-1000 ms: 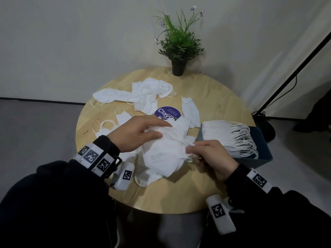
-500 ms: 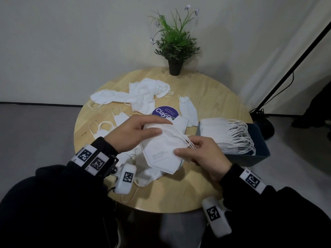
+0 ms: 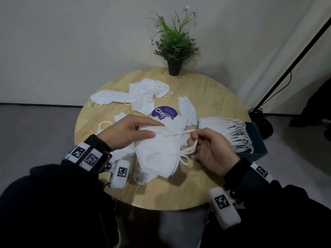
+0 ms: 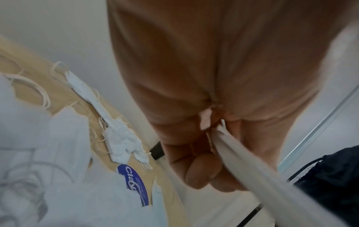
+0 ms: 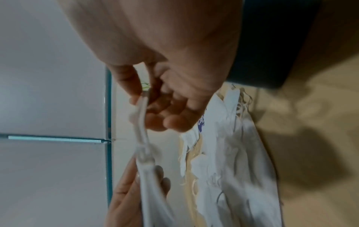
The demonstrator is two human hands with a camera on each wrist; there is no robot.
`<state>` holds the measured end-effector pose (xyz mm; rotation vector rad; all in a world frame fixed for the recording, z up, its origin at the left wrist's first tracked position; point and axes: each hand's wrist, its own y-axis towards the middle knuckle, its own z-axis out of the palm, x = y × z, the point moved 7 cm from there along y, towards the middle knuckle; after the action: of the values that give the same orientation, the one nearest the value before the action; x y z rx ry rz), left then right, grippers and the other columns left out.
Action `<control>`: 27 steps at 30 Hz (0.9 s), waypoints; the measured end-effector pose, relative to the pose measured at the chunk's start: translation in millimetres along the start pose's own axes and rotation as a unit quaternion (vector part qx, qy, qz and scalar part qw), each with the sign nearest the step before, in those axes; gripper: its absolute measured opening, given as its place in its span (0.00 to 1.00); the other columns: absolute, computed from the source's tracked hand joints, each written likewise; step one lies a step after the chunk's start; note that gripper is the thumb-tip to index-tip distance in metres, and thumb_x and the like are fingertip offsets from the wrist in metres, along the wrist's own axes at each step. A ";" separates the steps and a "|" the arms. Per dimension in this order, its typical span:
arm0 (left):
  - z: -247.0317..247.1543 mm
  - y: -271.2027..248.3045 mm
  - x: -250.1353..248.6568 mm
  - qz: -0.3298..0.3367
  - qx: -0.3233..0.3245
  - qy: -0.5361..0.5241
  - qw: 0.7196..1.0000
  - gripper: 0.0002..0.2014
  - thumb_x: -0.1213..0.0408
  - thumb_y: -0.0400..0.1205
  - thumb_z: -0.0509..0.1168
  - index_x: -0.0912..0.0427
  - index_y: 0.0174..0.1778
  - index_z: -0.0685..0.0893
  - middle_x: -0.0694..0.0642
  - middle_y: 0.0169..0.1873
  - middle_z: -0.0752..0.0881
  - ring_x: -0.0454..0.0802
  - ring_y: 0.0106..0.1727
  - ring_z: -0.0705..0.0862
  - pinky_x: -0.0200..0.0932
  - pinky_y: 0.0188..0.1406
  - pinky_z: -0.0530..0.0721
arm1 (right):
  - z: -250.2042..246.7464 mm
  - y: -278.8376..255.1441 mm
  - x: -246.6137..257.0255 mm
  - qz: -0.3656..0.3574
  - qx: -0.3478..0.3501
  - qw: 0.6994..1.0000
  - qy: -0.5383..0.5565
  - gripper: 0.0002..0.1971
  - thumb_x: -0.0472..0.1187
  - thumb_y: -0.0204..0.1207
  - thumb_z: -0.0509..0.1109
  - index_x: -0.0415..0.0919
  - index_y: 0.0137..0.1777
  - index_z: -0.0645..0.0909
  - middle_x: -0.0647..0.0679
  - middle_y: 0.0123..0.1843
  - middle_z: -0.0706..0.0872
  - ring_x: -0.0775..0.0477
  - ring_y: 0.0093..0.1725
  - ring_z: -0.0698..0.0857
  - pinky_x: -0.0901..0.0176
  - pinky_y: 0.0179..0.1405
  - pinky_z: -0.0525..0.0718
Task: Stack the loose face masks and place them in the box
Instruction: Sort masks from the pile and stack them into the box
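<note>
Over the round wooden table my left hand pinches the top edge of a small stack of white folded masks, thumb on top and fingers behind; the left wrist view shows the mask edge running between thumb and fingers. My right hand pinches the ear loops at the stack's right side, seen also as ear loops in the right wrist view. A dark blue box at the table's right edge holds a thick stack of masks. Loose masks lie further back.
A potted plant stands at the table's far edge. A purple round sticker sits mid-table beside a single mask. More loose masks lie left under my forearm. A black stand pole leans at right.
The held stack has lifted and tilted up off the pile. My right hand slid from the stack's right edge out to the ear loops and pulled them taut to the right.
</note>
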<state>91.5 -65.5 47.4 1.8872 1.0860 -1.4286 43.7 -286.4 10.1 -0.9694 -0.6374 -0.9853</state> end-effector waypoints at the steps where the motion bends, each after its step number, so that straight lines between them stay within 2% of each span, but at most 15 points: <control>1: 1.0 0.0 0.0 0.002 -0.015 -0.024 1.000 0.16 0.74 0.85 0.70 0.56 0.67 0.90 0.52 0.63 0.92 0.49 0.66 0.89 0.39 0.60 0.86 | 2.7 -1.1 -1.2 -0.002 0.024 1.000 0.001 0.15 0.39 0.82 0.64 0.42 0.32 0.72 0.45 0.25 0.74 0.46 0.25 0.72 0.55 0.27 0.72; 3: 4.0 -0.2 -1.4 0.005 -0.039 -0.068 0.997 0.17 0.76 0.85 0.69 0.59 0.68 0.89 0.53 0.64 0.91 0.50 0.65 0.90 0.39 0.58 0.87 | 4.5 -3.8 -2.1 -0.044 0.027 0.992 -0.115 0.16 0.40 0.77 0.74 0.43 0.31 0.73 0.47 0.24 0.71 0.50 0.23 0.68 0.58 0.25 0.67; 5: 8.5 -1.2 -3.4 0.003 -0.050 -0.091 0.995 0.16 0.77 0.86 0.67 0.60 0.68 0.89 0.53 0.65 0.91 0.51 0.65 0.90 0.40 0.55 0.88 | 4.5 -8.3 -1.8 -0.079 0.006 0.968 -0.236 0.17 0.35 0.72 0.83 0.42 0.31 0.77 0.48 0.25 0.76 0.53 0.23 0.72 0.64 0.24 0.68; 6: 10.6 -1.4 -4.4 0.001 -0.054 -0.096 0.994 0.16 0.77 0.86 0.67 0.61 0.67 0.89 0.52 0.65 0.91 0.51 0.64 0.90 0.41 0.55 0.89 | 3.4 -10.2 -1.1 -0.087 -0.006 0.963 -0.254 0.17 0.32 0.71 0.85 0.41 0.32 0.77 0.49 0.24 0.78 0.56 0.22 0.73 0.68 0.24 0.70; 8: 15.8 -1.7 -7.2 -0.004 -0.052 -0.097 0.994 0.16 0.78 0.85 0.66 0.61 0.67 0.89 0.53 0.64 0.91 0.51 0.64 0.90 0.41 0.55 0.89 | -1.4 -12.8 0.2 -0.088 -0.020 0.965 -0.245 0.15 0.28 0.70 0.85 0.37 0.34 0.79 0.50 0.23 0.78 0.59 0.19 0.74 0.71 0.21 0.71; 12: 20.2 -3.6 -17.4 0.012 -0.051 -0.063 0.997 0.17 0.79 0.84 0.68 0.64 0.67 0.89 0.55 0.64 0.92 0.53 0.67 0.89 0.41 0.59 0.88 | -3.5 -20.6 0.5 -0.056 -0.005 0.973 -0.224 0.09 0.28 0.72 0.83 0.29 0.43 0.84 0.46 0.28 0.76 0.60 0.20 0.72 0.72 0.21 0.69; 15: 24.4 -6.4 -27.3 0.024 -0.047 -0.039 0.998 0.17 0.79 0.83 0.69 0.64 0.66 0.90 0.56 0.63 0.92 0.54 0.66 0.90 0.41 0.59 0.88 | -1.9 -20.4 -4.2 -0.028 0.036 0.972 -0.232 0.13 0.37 0.72 0.84 0.31 0.44 0.83 0.46 0.28 0.70 0.54 0.24 0.65 0.63 0.24 0.61; 16: 26.2 -6.9 -30.9 0.025 -0.045 -0.036 0.998 0.17 0.79 0.83 0.69 0.63 0.66 0.90 0.56 0.63 0.92 0.55 0.66 0.90 0.42 0.59 0.88 | 0.6 -21.4 -5.7 -0.019 0.054 0.974 -0.219 0.16 0.41 0.70 0.86 0.33 0.46 0.83 0.45 0.30 0.71 0.53 0.26 0.66 0.60 0.26 0.61; 18: 29.7 -7.8 -38.8 0.030 -0.040 -0.030 0.998 0.17 0.80 0.83 0.69 0.62 0.65 0.91 0.57 0.62 0.92 0.56 0.66 0.90 0.44 0.60 0.88 | 5.9 -24.5 -6.0 -0.007 0.087 0.980 -0.176 0.21 0.45 0.64 0.86 0.34 0.50 0.85 0.45 0.33 0.77 0.52 0.29 0.71 0.57 0.30 0.66; 19: 30.8 -8.3 -43.0 0.032 -0.038 -0.030 0.998 0.18 0.80 0.83 0.69 0.60 0.64 0.92 0.57 0.62 0.92 0.55 0.65 0.90 0.44 0.61 0.88 | 8.6 -27.2 -4.6 -0.009 0.101 0.981 -0.165 0.19 0.45 0.64 0.85 0.35 0.49 0.85 0.45 0.34 0.80 0.52 0.30 0.74 0.58 0.32 0.69; 21: 32.2 -9.8 -51.4 0.036 -0.032 -0.026 0.999 0.18 0.81 0.82 0.69 0.56 0.61 0.94 0.56 0.61 0.93 0.53 0.64 0.90 0.43 0.60 0.88 | 11.2 -31.7 0.0 -0.025 0.117 0.981 -0.155 0.09 0.41 0.69 0.82 0.38 0.43 0.87 0.47 0.35 0.85 0.53 0.31 0.80 0.61 0.32 0.75; 23: 34.0 -11.8 -58.6 0.041 -0.022 0.001 0.999 0.18 0.81 0.82 0.69 0.56 0.59 0.95 0.55 0.58 0.93 0.50 0.61 0.91 0.38 0.58 0.87 | 13.2 -37.2 7.1 -0.044 0.123 0.985 -0.114 0.01 0.34 0.72 0.79 0.38 0.42 0.90 0.46 0.38 0.89 0.54 0.33 0.85 0.64 0.34 0.82; 25: 33.4 -14.3 -63.4 0.048 -0.021 0.029 0.998 0.16 0.81 0.82 0.69 0.60 0.59 0.94 0.52 0.56 0.94 0.47 0.61 0.90 0.35 0.58 0.85 | 11.5 -40.5 14.4 -0.058 0.119 0.989 -0.060 0.02 0.33 0.71 0.76 0.36 0.41 0.90 0.43 0.38 0.90 0.51 0.35 0.87 0.62 0.39 0.86; 27: 29.0 -17.4 -66.6 0.054 -0.035 0.036 0.997 0.15 0.81 0.82 0.69 0.61 0.60 0.92 0.50 0.57 0.94 0.46 0.62 0.90 0.34 0.58 0.84 | 7.4 -41.9 20.9 -0.066 0.102 0.992 -0.044 0.06 0.31 0.73 0.73 0.37 0.36 0.85 0.42 0.33 0.87 0.46 0.34 0.85 0.58 0.42 0.85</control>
<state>53.8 -98.0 103.1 1.9296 1.0374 -1.2574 14.8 -297.1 46.2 -0.8007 -0.8684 -0.9755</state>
